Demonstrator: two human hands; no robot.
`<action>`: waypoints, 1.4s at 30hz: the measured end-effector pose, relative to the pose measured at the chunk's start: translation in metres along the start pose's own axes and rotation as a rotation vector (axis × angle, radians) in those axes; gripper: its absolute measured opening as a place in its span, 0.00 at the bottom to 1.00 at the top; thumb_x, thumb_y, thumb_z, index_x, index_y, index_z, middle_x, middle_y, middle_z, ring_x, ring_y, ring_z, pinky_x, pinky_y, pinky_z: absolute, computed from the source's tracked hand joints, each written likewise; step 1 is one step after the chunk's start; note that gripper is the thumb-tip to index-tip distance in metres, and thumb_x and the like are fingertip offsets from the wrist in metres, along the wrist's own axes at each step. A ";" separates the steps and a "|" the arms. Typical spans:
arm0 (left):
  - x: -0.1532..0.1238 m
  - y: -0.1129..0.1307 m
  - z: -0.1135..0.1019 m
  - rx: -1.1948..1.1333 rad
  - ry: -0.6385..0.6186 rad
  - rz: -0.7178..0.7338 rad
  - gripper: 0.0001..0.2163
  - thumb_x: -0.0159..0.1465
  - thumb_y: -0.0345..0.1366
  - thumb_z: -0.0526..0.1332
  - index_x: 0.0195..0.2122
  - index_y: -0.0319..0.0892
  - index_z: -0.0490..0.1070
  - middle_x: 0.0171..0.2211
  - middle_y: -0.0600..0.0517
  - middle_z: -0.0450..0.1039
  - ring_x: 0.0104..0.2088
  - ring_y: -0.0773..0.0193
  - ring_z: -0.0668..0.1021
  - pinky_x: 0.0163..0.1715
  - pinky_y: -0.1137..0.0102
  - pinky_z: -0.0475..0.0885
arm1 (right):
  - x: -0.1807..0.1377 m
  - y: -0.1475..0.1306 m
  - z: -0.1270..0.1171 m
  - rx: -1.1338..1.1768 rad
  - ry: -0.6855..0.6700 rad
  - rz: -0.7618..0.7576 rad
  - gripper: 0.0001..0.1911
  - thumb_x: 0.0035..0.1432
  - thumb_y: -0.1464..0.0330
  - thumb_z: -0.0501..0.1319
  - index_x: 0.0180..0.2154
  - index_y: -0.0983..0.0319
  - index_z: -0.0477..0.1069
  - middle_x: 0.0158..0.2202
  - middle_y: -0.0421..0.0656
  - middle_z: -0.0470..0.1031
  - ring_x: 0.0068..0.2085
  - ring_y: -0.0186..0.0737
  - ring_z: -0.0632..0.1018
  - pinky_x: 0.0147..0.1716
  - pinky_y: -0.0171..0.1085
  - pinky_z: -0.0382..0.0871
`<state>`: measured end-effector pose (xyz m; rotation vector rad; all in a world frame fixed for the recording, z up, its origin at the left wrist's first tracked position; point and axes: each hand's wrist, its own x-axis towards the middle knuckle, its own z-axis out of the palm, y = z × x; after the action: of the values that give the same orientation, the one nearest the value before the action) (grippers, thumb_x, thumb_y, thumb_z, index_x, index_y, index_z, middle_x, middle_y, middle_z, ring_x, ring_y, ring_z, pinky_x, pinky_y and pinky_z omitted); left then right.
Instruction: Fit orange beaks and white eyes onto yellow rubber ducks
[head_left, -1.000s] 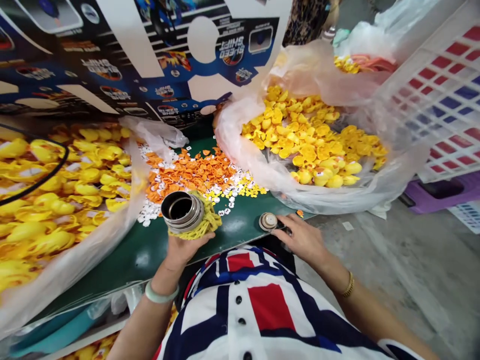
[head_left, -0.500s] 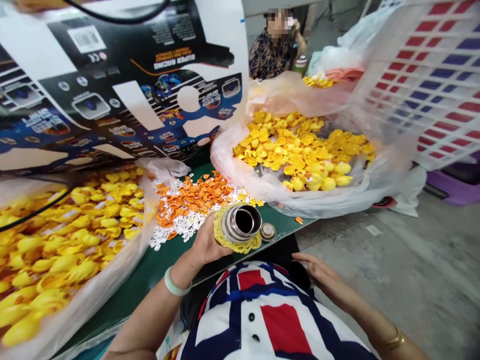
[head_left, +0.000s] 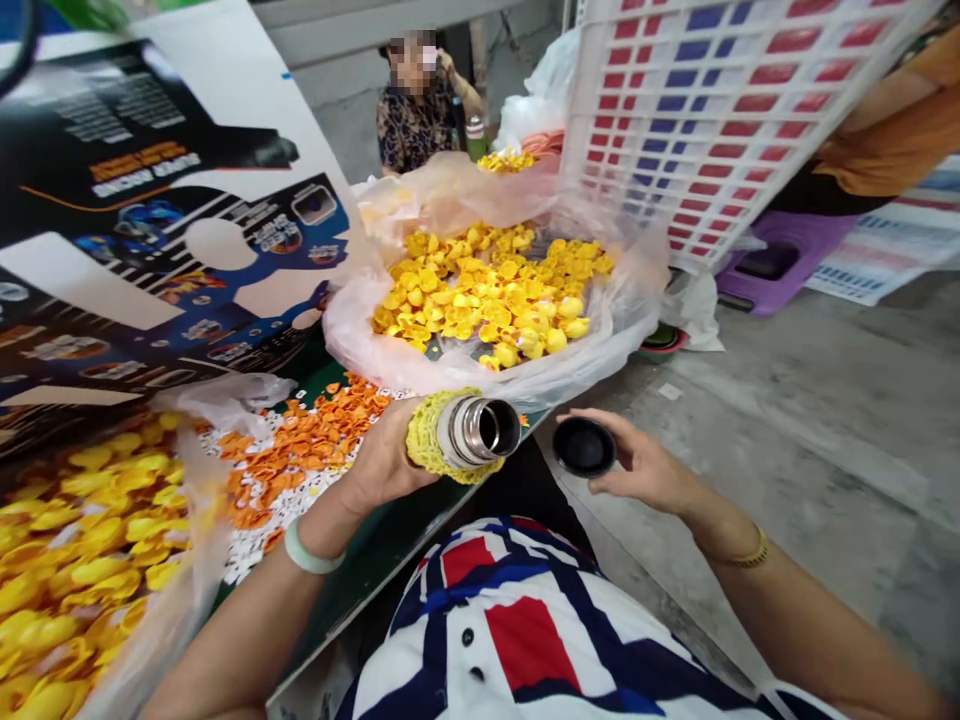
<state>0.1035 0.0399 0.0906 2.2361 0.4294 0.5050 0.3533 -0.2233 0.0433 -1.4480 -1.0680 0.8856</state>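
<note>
My left hand (head_left: 386, 455) is wrapped round a thermos flask (head_left: 459, 432) in a yellow crocheted cover. Its steel mouth is uncovered and tilts to the right, toward my other hand. In my right hand (head_left: 637, 465), a black cup-shaped lid (head_left: 583, 447) is gripped between thumb and fingers, its hollow side facing up. A gap separates lid and flask. Left of the flask, small orange pieces (head_left: 315, 440) and white pieces (head_left: 259, 540) lie heaped on the green table (head_left: 375, 545).
Yellow plastic parts fill a clear bag (head_left: 622, 330) ahead and another bag (head_left: 202, 560) at left. A printed cardboard sheet (head_left: 247, 200) stands at back left. A white basket (head_left: 675, 130) leans at right, near a purple stool (head_left: 787, 260). Another person (head_left: 416, 120) sits behind.
My right hand has risen with the black lid, which now shows clearly. The flask has tipped further to the right. My view has turned rightward.
</note>
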 end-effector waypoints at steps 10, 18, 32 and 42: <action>0.037 0.016 0.009 0.477 -0.165 0.239 0.33 0.51 0.43 0.69 0.58 0.43 0.66 0.51 0.43 0.74 0.50 0.43 0.77 0.48 0.56 0.73 | 0.003 -0.004 0.004 -0.017 0.187 -0.144 0.40 0.46 0.60 0.75 0.59 0.56 0.64 0.57 0.48 0.72 0.57 0.52 0.75 0.58 0.50 0.68; 0.060 0.020 0.013 0.703 -0.273 0.348 0.36 0.51 0.42 0.69 0.60 0.40 0.61 0.52 0.40 0.72 0.50 0.42 0.75 0.49 0.55 0.71 | -0.004 0.006 0.006 -0.037 0.266 -0.104 0.38 0.47 0.62 0.74 0.58 0.57 0.66 0.55 0.47 0.74 0.53 0.49 0.76 0.55 0.47 0.70; 0.075 0.029 0.014 0.826 -0.272 0.514 0.34 0.53 0.40 0.67 0.59 0.36 0.59 0.50 0.36 0.72 0.48 0.42 0.75 0.47 0.53 0.73 | -0.001 0.017 0.008 0.096 0.273 -0.108 0.38 0.45 0.66 0.75 0.58 0.57 0.67 0.54 0.45 0.75 0.51 0.46 0.78 0.54 0.44 0.72; 0.078 0.030 0.017 0.824 -0.253 0.552 0.35 0.52 0.40 0.68 0.60 0.37 0.58 0.51 0.36 0.72 0.48 0.42 0.75 0.48 0.52 0.72 | -0.003 0.021 0.007 0.128 0.255 -0.115 0.39 0.46 0.66 0.75 0.59 0.57 0.66 0.56 0.46 0.74 0.52 0.47 0.78 0.54 0.44 0.72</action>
<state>0.1834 0.0460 0.1201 3.1919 -0.1748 0.3344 0.3487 -0.2245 0.0218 -1.3385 -0.8784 0.6557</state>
